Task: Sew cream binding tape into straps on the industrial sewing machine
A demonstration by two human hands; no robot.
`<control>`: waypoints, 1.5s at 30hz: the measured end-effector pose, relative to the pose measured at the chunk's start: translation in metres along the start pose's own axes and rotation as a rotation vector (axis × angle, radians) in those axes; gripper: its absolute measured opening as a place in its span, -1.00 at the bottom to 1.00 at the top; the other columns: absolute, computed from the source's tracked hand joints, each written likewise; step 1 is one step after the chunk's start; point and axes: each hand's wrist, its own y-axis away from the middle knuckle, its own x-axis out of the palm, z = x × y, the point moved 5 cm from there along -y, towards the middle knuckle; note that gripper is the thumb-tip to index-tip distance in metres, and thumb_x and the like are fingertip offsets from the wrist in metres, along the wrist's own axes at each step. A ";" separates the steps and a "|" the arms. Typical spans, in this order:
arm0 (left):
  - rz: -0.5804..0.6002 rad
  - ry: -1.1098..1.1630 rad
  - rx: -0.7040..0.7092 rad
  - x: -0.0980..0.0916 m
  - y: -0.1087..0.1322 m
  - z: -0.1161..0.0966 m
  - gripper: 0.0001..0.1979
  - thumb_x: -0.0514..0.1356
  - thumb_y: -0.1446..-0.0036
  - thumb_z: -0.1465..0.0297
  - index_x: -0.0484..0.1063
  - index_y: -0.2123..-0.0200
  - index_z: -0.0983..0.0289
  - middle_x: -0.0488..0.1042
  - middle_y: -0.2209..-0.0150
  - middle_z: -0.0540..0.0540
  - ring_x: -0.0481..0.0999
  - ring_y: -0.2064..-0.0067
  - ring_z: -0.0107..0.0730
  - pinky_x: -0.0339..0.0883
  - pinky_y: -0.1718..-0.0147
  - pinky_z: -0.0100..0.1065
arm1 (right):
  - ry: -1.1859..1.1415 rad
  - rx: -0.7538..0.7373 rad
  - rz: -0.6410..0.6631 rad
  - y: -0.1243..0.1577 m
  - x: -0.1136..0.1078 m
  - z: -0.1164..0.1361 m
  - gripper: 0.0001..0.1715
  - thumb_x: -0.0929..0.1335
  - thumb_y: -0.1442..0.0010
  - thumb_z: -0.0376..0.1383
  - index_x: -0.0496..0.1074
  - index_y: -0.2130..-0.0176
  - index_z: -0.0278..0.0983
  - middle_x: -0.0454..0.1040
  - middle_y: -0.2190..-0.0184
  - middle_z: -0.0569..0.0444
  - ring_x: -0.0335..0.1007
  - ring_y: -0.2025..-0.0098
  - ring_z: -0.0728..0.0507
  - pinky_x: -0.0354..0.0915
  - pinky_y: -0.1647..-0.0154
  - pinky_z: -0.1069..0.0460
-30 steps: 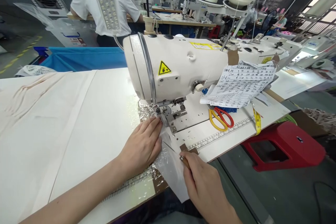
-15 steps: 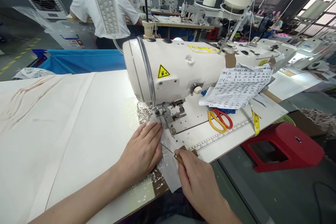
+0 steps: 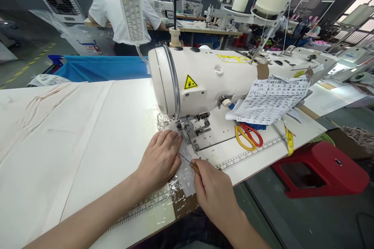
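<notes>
My left hand [image 3: 162,158] lies with its fingers flat on a strip of thin white fabric [image 3: 186,177], its fingertips close to the presser foot [image 3: 182,130] of a white sewing machine [image 3: 201,78]. In my right hand [image 3: 214,190] is an awl [image 3: 194,166] with a wooden handle. Its thin metal shaft points toward the fabric beside my left fingers, and the tip is hard to make out. Under the fabric, clear plastic film [image 3: 175,192] covers part of the table.
Red-and-yellow-handled scissors [image 3: 248,137], a handwritten sheet [image 3: 269,99] and a yellow tape measure [image 3: 289,140] are to the right. Pale fabric [image 3: 43,105] lies at left on the white table [image 3: 122,124]. A red stool [image 3: 321,167] stands at right; a person [image 3: 109,11] sits beyond the machine.
The near end of the white fabric strip has drawn closer to the machine. My right hand, with the awl, has moved slightly the same way. The whole view has shifted a little.
</notes>
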 end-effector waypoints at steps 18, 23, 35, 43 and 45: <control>-0.016 0.056 0.052 -0.001 0.005 -0.009 -0.56 -0.06 -0.37 0.35 0.48 -0.09 0.45 0.50 -0.12 0.28 0.38 -0.22 -0.01 0.19 -0.24 0.02 | -0.180 0.082 0.031 0.006 -0.005 0.001 -0.65 0.16 -0.30 -0.43 0.46 0.07 -0.35 0.56 0.42 0.00 0.49 0.48 -0.17 0.26 0.49 0.02; 0.005 0.037 0.072 0.001 0.006 -0.007 -0.57 -0.08 -0.34 0.44 0.46 -0.10 0.43 0.48 -0.14 0.27 0.39 -0.21 -0.01 0.16 -0.25 0.04 | -0.247 0.139 -0.048 0.013 -0.015 -0.018 -0.69 0.17 -0.37 -0.36 0.44 0.04 -0.33 0.59 0.36 -0.01 0.53 0.42 -0.16 0.31 0.45 0.04; 0.042 0.037 0.055 0.004 0.010 -0.011 -0.57 -0.05 -0.34 0.43 0.42 -0.15 0.41 0.44 -0.18 0.29 0.36 -0.23 -0.01 0.13 -0.28 0.05 | -0.385 0.248 -0.013 0.019 -0.018 -0.037 -0.68 0.17 -0.43 -0.26 0.44 0.05 -0.29 0.41 0.52 0.13 0.31 0.58 -0.08 0.18 0.61 0.09; 0.019 0.044 0.045 0.001 0.009 -0.014 -0.57 -0.08 -0.38 0.39 0.44 -0.12 0.43 0.46 -0.16 0.30 0.39 -0.21 -0.02 0.13 -0.27 0.03 | -0.396 0.244 -0.025 0.019 -0.017 -0.036 -0.69 0.18 -0.42 -0.27 0.44 0.05 -0.28 0.45 0.48 0.11 0.39 0.49 -0.10 0.26 0.52 0.09; 0.026 0.049 0.050 0.002 0.010 -0.014 -0.57 -0.08 -0.37 0.40 0.43 -0.13 0.44 0.45 -0.17 0.32 0.38 -0.21 -0.02 0.14 -0.27 0.04 | -0.397 0.247 -0.021 0.019 -0.017 -0.037 -0.69 0.17 -0.43 -0.27 0.45 0.05 -0.29 0.44 0.49 0.11 0.39 0.50 -0.10 0.24 0.55 0.10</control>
